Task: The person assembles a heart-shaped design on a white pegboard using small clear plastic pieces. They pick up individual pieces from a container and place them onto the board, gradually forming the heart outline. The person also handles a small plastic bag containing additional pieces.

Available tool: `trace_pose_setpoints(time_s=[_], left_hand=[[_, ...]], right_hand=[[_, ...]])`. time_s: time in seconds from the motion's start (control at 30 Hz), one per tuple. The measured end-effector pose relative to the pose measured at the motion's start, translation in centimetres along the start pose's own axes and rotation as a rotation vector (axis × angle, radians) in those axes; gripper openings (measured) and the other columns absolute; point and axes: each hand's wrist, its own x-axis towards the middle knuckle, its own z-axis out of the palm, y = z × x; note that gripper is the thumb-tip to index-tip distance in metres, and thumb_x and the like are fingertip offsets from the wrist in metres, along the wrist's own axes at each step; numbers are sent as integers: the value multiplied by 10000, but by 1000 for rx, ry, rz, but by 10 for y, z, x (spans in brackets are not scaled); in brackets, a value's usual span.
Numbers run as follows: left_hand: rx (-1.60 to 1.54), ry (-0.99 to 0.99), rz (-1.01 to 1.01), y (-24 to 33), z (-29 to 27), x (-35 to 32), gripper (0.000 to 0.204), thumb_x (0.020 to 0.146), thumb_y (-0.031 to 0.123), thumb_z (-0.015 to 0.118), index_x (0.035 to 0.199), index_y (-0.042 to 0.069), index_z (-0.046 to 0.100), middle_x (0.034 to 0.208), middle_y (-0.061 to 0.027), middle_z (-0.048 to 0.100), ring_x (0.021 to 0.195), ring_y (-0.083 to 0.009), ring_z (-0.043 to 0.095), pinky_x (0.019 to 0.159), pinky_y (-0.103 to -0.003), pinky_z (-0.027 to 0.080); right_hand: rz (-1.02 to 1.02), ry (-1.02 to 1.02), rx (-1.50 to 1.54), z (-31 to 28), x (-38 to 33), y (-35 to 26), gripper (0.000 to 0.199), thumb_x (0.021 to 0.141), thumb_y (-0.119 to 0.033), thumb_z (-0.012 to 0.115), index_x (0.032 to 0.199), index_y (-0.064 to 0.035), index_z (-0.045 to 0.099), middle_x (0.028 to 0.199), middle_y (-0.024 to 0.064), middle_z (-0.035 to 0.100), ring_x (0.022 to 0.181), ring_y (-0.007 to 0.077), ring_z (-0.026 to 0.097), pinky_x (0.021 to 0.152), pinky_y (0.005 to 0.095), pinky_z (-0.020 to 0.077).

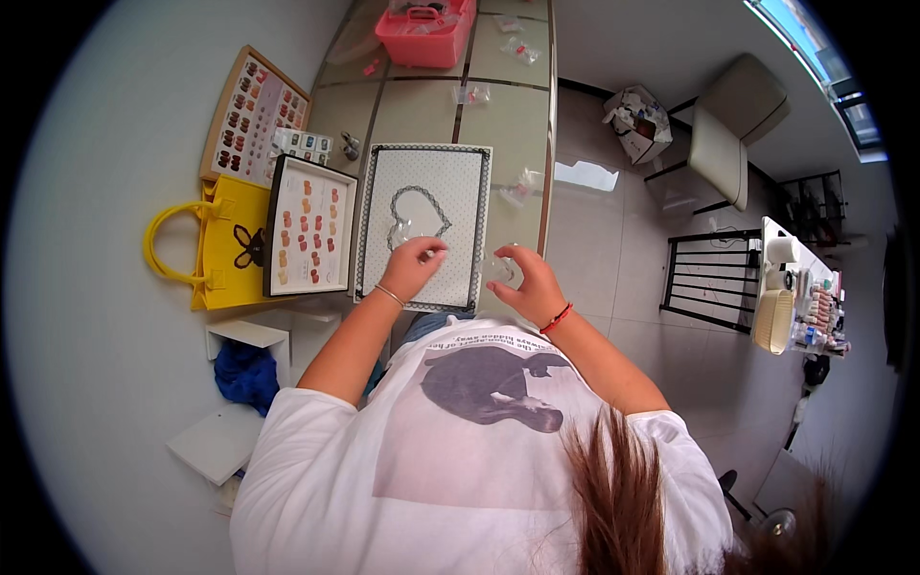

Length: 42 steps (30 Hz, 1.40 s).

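Note:
My left hand point(412, 268) is over the lower part of a white dotted mat point(465, 192) with a dark lace border and a lace heart. Its fingertips are pinched together, and what they hold is too small to name. Just beyond them, over the heart, is a clear, rounded piece of plastic point(403, 229); whether the fingers touch it I cannot tell. My right hand point(533, 287) is beside the mat's right edge, its thumb and index finger curved around a see-through plastic piece point(507, 270). A red band is on that wrist, a pale bangle on the left.
Left of the mat are a framed colour-sample tray point(347, 182), a larger sample board point(213, 158) and a yellow bag point(216, 244). Small clear packets point(518, 188) lie along the table's right side. A pink case point(428, 48) stands at the far end. Right of the table is a chair point(721, 163).

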Motion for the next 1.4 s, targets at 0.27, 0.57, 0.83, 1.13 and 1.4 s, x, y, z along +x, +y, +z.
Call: trace_pose_setpoints(time_s=[0.27, 0.57, 0.83, 1.13, 1.4], left_hand=[[17, -269, 103, 86, 1, -4, 220, 887, 173, 745, 1078, 65, 744, 926, -78, 703, 718, -152, 617, 698, -276, 527], [479, 261, -133, -91, -23, 4, 257, 868, 159, 716, 1113, 80, 708, 1042, -136, 681, 975, -327, 669, 865, -414, 546], [625, 95, -225, -110, -22, -1, 181, 868, 161, 705, 1042, 115, 703, 1085, -137, 658, 997, -352, 660, 861, -453, 539], [547, 161, -283, -102, -16, 2, 89, 873, 131, 683, 953, 93, 678, 933, -162, 704, 854, -352, 692, 757, -441, 559], [-126, -73, -65, 16, 5, -3, 129, 895, 116, 716, 998, 40, 707, 880, -49, 723, 755, -119, 661, 718, -284, 547]], right_hand=[[8, -5, 3, 3, 0, -1, 468, 759, -172, 833, 1164, -54, 629, 1112, 157, 674, 1056, 351, 634, 897, 415, 513], [1, 11, -10, 3, -2, -1, 455, 757, -146, 825, 1148, -24, 627, 1119, 161, 674, 1049, 339, 649, 911, 394, 518], [90, -32, -1, -1, -3, -6, 464, 761, -154, 828, 1157, -24, 625, 1113, 163, 679, 1059, 336, 652, 921, 394, 517], [46, -7, -28, 1, -5, -5, 464, 766, -157, 828, 1163, -25, 625, 1118, 160, 680, 1058, 335, 653, 924, 393, 515], [45, -21, -5, 5, -5, -3, 475, 768, -187, 827, 1176, -49, 628, 1137, 151, 676, 1077, 344, 633, 919, 409, 508]])
